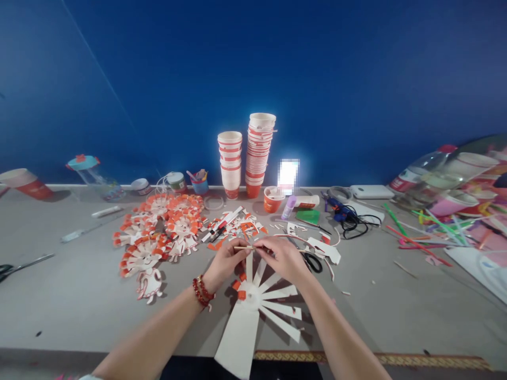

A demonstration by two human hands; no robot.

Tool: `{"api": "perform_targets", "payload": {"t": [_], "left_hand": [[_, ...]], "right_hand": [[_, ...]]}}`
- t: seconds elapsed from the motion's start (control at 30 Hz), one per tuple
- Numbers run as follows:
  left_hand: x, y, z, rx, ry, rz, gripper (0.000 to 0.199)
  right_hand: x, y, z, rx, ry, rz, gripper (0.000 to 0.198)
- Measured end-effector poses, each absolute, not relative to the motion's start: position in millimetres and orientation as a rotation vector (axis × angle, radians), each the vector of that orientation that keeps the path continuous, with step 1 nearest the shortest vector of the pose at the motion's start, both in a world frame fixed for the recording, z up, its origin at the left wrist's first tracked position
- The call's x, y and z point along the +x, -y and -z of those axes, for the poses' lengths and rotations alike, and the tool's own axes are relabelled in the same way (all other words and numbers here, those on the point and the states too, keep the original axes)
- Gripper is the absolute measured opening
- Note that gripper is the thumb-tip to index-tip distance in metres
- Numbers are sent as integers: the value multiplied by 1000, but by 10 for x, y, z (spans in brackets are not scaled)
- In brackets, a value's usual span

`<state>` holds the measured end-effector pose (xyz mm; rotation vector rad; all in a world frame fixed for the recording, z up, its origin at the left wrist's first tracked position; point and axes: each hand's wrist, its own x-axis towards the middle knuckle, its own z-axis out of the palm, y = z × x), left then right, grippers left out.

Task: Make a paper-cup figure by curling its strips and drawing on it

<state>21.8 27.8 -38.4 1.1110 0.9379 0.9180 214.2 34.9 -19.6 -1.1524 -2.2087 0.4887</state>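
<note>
Spreading nearest: cut paper cup (252, 298) at the table's (356, 327) near edge, strips fanned apart, perhaps for easy reach.
Left hand (226, 263): pinching a thin stick (240, 247) above one strip (249, 268).
Right hand (284, 258): fingertips narrowed on its other end, likely steadying it.
Cup stacks (259, 163): upright by the wall (178, 95), probably nested to save space.

"What do the hands hold?"
"The left hand (225, 263) and the right hand (282, 257) pinch a thin stick (243, 247) at the end of one strip of the cut paper cup (251, 297)."
"And around them?"
"Orange-and-white paper figures (147, 258) lie heaped on the left, black-handled scissors (310, 260) lie just beside the right hand, and two stacks of paper cups (259, 158) stand by the blue wall (158, 95)."
</note>
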Motion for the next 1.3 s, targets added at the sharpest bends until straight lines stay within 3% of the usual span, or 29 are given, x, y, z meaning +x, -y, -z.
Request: {"api": "perform_targets", "payload": {"t": [0.3,0.93,1.3], "left_hand": [[231,-278,403,1136,-933,-974,27],[183,-299,337,1367,-1023,-893,35],[147,-285,333,1535,-1057,-914,27]], "right_hand": [[2126,-319,144,-1159,2200,-547,22],[2123,-327,191,-1154,2173,-550,19],[2105,-341,229,-1014,2162,-574,20]]}}
